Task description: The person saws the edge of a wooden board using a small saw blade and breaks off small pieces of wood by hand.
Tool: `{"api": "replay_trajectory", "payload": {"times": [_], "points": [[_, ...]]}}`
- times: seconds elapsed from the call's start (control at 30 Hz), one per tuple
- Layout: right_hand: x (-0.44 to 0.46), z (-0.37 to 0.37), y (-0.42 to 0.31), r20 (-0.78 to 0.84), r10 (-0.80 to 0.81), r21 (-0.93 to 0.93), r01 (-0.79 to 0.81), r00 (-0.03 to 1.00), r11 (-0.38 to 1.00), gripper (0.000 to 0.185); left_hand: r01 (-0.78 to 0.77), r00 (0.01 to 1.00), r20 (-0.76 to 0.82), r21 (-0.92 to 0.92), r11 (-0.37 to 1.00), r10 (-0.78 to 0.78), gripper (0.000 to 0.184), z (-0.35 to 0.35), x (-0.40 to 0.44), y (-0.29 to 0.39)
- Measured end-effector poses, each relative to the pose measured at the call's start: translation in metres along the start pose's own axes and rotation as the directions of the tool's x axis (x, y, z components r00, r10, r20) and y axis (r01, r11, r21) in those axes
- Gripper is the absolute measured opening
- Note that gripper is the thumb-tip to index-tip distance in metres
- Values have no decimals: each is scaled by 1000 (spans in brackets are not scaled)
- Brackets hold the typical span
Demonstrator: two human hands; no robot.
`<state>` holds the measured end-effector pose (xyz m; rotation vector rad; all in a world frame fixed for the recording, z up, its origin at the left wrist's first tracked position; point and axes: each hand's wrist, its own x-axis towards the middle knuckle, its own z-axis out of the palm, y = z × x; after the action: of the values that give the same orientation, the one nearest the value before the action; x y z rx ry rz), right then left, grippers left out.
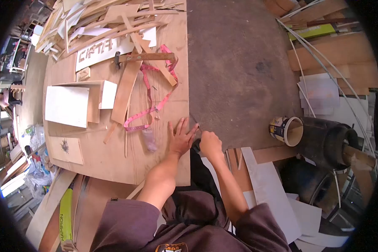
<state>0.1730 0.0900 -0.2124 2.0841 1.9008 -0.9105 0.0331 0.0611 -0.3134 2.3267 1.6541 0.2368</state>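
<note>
My left hand (182, 136) lies on the plywood tabletop (168, 168) near its right edge, fingers spread. Just beyond that edge, my right hand (211, 145) is closed in a fist; something dark shows beside it, but I cannot make out its kind. The fingers of both hands are close together at the edge. Left of my left hand, a pink measuring tape (168, 101) runs in loose loops. A hammer (147, 56) with a wooden handle lies across wood strips (126, 88) farther up. A small clear plastic bag (149, 140) rests below the tape.
A white-sided box (67, 105) and a board with a pile of nails (64, 146) occupy the table's left side. Wood offcuts (96, 25) are heaped at the far end. On the floor at right stand a bucket (293, 131) and a black drum (327, 136), near sheet scraps (277, 197).
</note>
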Motion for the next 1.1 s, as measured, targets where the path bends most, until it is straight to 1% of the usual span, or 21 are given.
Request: {"api": "replay_trajectory", "payload": {"times": [0.03, 0.1, 0.2, 0.23, 0.3, 0.33, 0.43, 0.5, 0.53, 0.6, 0.73, 0.8, 0.83, 0.9, 1.03, 1.1], "points": [[1, 0, -4, 13, -8, -1, 8, 1000, 1000, 15, 14, 1000, 7, 2, 1000, -14, 51, -2, -2, 0], [8, -2, -11, -18, -19, 35, 19, 1000, 999, 15, -12, 1000, 24, 39, 999, 11, 49, -8, 2, 1], [46, 45, -4, -64, -33, 1, 33, 997, 999, 16, -3, 1000, 25, 10, 1000, 3, 49, 0, 0, -3], [41, 37, -6, -63, -32, 5, 32, 998, 999, 16, -5, 1000, 27, 13, 1000, 5, 49, -2, 2, -6], [15, 8, -4, 6, 11, 75, -11, 1000, 997, 16, -17, 1000, -1, 12, 1000, 17, 49, -2, 1, -1], [8, 4, 1, 11, 14, 64, -15, 1000, 998, 16, -12, 1000, 0, 1, 1000, 12, 49, 2, 1, 4], [9, 14, -4, 53, 38, 54, -41, 998, 998, 16, -8, 1000, 15, 27, 1000, 8, 49, 1, -2, -4], [25, 32, 0, -106, -29, 99, 39, 994, 994, 18, -12, 1000, 7, 11, 1000, 12, 48, -1, 1, -1], [29, 31, -2, -111, -26, 102, 37, 994, 994, 18, -18, 1000, 5, 12, 1000, 18, 48, 0, 2, -2], [33, 29, -6, -35, 7, 89, -4, 999, 996, 18, -8, 1000, 20, -11, 1000, 8, 48, 3, 1, -3], [-19, 4, 2, -14, 22, 50, -22, 1000, 998, 19, 0, 1000, 13, 14, 1000, 0, 49, 5, -2, 0], [-21, 3, 0, -33, 69, 124, -65, 997, 990, 17, 2, 1000, 16, 3, 1000, -2, 50, 6, 0, -1], [-8, 11, -2, -44, 68, 127, -62, 997, 990, 17, -4, 1000, 8, 8, 1000, 4, 50, 4, 3, -1], [25, 36, -5, -121, 17, 111, -4, 992, 994, 16, 8, 999, 46, -37, 999, -6, 50, -2, 2, 0], [-7, 15, 1, -123, 3, 97, 9, 992, 995, 18, 3, 1000, 4, -44, 999, -3, 49, 5, 5, -1], [-30, 18, 4, -110, 57, 79, -48, 992, 996, 19, -4, 999, -47, -38, 999, 2, 49, 7, -1, 0]]}}
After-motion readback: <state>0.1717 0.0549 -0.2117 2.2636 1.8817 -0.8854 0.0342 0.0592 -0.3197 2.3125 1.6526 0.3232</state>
